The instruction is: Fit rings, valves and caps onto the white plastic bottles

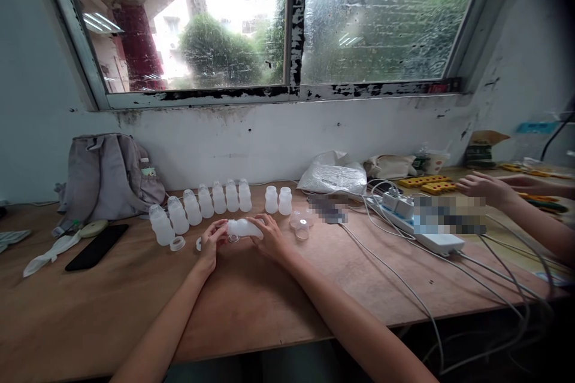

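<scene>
A frosted white baby bottle (245,228) is tipped on its side just above the table, its neck toward the left. Around its base end, the fingers of my right hand (272,238) are closed. My left hand (212,245) pinches at the neck end; whether a small part sits between those fingers is hidden. Below the bottle lies a white ring (233,239), with another ring (199,243) partly behind my left hand and a third ring (177,243) farther left. Several capped bottles (192,207) stand in a curved row behind. Two bottles without caps (278,200) stand right of them, near clear caps (302,228).
On the left are a grey backpack (105,176) and a black phone (96,247). A silvery plastic bag (333,173) rests against the wall. Cables run from a white power strip (426,236) across the right side. Another person's hand (487,188) reaches in at right.
</scene>
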A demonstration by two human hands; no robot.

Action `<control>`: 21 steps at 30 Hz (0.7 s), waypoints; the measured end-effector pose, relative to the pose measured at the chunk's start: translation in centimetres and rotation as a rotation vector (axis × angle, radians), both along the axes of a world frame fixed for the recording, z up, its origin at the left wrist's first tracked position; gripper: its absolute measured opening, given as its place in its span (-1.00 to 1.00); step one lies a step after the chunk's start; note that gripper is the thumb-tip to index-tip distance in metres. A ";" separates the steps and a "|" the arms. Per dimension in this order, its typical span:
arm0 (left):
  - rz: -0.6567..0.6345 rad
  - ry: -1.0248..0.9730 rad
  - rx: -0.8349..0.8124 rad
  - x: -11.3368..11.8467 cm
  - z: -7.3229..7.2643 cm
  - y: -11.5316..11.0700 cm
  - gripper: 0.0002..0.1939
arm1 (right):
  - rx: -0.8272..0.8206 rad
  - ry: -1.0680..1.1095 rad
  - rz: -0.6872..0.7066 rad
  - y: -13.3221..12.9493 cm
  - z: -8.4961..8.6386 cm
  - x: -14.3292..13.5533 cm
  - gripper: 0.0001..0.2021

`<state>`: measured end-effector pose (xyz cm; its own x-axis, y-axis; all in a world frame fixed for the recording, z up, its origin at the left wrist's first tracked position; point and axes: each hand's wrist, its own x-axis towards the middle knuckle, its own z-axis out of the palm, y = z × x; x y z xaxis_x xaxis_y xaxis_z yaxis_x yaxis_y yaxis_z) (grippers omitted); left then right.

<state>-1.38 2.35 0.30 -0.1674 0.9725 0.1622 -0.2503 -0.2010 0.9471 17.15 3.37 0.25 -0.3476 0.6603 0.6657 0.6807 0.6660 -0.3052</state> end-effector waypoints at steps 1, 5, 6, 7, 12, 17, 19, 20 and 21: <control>-0.007 0.001 0.019 0.0 0.0 0.1 -0.62 | -0.001 -0.003 -0.004 0.0 0.0 0.1 -0.46; -0.072 -0.015 0.126 0.0 0.0 0.3 -0.59 | 0.002 0.020 -0.031 0.2 0.1 0.3 -0.49; -0.084 -0.022 0.136 0.0 0.0 0.3 -0.58 | 0.003 0.027 -0.035 0.2 0.1 0.3 -0.49; -0.081 -0.025 0.129 0.0 -0.1 0.4 -0.57 | 0.004 0.029 -0.036 0.2 0.1 0.4 -0.50; 0.017 -0.036 0.006 0.1 -0.4 0.6 -0.59 | 0.016 0.007 -0.003 0.1 -0.1 0.2 -0.49; -0.149 -0.142 0.095 -0.1 -0.2 0.5 -0.53 | 0.007 0.028 0.007 0.2 -0.2 0.2 -0.50; -0.147 -0.152 0.103 -0.1 -0.2 0.5 -0.52 | 0.002 0.031 0.012 0.1 -0.2 0.1 -0.50; -0.115 -0.140 0.083 -0.1 -0.3 0.6 -0.54 | -0.001 0.031 0.015 0.1 -0.2 0.1 -0.50; -0.076 -0.121 0.055 -0.1 -0.4 0.6 -0.55 | -0.003 0.029 0.017 0.0 -0.3 0.1 -0.50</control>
<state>-1.47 2.98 -0.08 -0.1149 0.9734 0.1982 -0.3788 -0.2274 0.8971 17.20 3.41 0.00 -0.3391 0.6567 0.6736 0.6600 0.6763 -0.3270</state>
